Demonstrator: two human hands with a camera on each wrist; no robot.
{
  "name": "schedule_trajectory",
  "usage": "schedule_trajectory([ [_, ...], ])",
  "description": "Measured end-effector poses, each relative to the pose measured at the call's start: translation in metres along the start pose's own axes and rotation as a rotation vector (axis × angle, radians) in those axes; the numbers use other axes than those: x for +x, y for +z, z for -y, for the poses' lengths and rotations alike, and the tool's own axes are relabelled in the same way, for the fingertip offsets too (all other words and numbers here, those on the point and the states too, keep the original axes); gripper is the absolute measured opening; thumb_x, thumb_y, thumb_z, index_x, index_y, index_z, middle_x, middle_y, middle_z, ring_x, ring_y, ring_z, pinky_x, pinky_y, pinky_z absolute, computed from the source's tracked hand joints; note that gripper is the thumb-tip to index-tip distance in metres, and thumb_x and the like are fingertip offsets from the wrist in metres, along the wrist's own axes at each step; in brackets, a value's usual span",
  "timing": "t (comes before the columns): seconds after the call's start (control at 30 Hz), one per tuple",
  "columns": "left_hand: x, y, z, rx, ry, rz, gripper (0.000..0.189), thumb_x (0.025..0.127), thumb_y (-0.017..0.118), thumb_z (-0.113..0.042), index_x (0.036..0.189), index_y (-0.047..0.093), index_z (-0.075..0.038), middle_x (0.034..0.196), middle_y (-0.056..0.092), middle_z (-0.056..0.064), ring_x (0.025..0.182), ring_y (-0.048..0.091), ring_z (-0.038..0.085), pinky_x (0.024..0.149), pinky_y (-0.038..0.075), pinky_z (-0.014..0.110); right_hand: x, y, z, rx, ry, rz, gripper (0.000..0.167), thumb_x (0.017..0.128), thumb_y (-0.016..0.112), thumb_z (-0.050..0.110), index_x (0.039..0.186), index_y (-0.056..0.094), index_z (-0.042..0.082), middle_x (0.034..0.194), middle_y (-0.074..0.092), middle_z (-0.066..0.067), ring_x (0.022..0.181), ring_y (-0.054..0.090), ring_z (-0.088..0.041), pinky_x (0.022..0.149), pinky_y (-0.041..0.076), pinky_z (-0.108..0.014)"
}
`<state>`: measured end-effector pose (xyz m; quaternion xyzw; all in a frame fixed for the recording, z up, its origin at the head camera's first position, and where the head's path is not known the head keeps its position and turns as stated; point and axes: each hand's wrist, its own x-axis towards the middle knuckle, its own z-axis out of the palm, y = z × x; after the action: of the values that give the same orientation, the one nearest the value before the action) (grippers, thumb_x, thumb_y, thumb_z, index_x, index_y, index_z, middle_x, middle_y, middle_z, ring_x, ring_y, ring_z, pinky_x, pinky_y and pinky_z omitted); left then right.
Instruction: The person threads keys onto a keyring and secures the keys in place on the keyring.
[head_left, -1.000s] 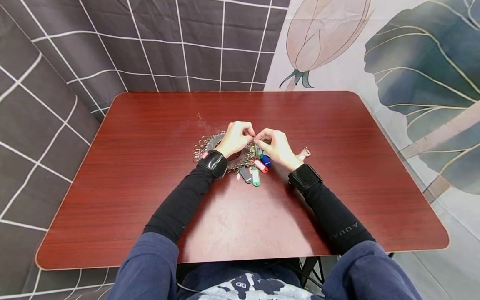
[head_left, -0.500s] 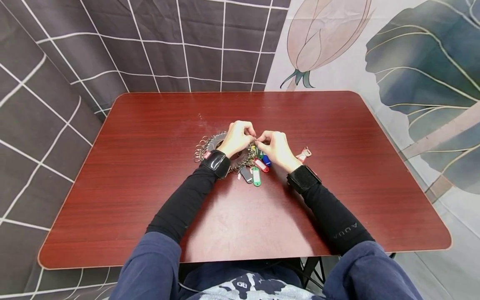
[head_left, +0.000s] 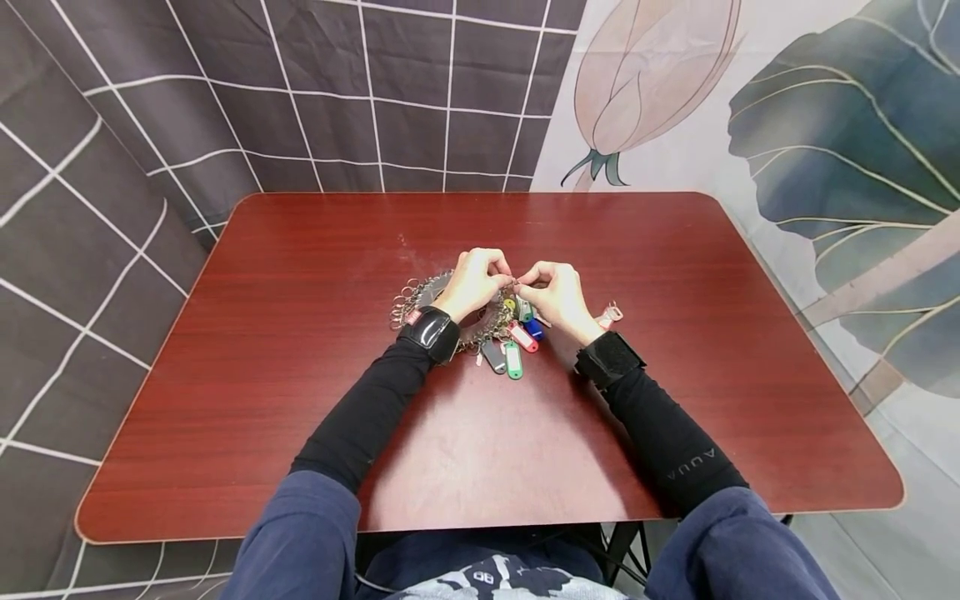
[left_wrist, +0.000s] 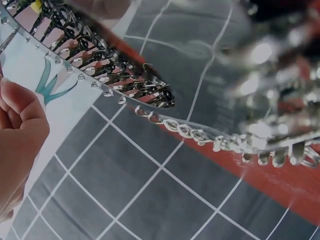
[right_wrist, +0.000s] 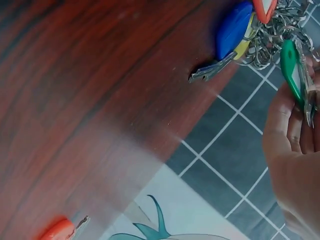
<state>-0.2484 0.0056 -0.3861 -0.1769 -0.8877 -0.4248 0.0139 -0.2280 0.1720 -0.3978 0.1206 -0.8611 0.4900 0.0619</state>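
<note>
A clear round disc [head_left: 431,292], its edge lined with metal split rings [left_wrist: 90,70], is on the table under my left hand [head_left: 477,279]. That hand's thumb and forefinger pinch a small split ring at the disc's right side. My right hand [head_left: 558,296] pinches at the same spot, fingertips close to the left ones; what it grips is mostly hidden by them. A green key tag [right_wrist: 290,65] and a key [right_wrist: 306,95] overlap the right fingers in the right wrist view. Below the hands lie grey [head_left: 493,357], green [head_left: 513,361], red [head_left: 522,337] and blue key tags [head_left: 534,329].
Beyond the right wrist, a separate orange-red key tag [right_wrist: 57,230] with a key [right_wrist: 80,227] lies on the brown table [head_left: 337,375]. A yellow tag [right_wrist: 243,47] sits among the bunched rings. Dark grid cloth [head_left: 405,67] hangs behind the table.
Both hands stay pinching at the disc's right edge. The right fingertips have shifted very slightly right, and a key now shows beside the blue tag. The head view has tilted a little.
</note>
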Motion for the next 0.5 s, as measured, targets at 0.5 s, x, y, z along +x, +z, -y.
schedule_trajectory([
  [0.5,0.000,0.002,0.003,-0.010,0.148,0.038,0.015,0.083,0.057,0.007,0.087,0.066,-0.004,0.079,0.070,0.009,0.074,0.062,0.016,0.068,0.045,0.022,-0.004,-0.005,0.014,0.211,0.107,0.065,0.018,0.083,0.069,0.001,0.096,0.067,-0.010,0.082,0.071,-0.015,0.061,0.053,0.001,0.050,0.034,-0.015],
])
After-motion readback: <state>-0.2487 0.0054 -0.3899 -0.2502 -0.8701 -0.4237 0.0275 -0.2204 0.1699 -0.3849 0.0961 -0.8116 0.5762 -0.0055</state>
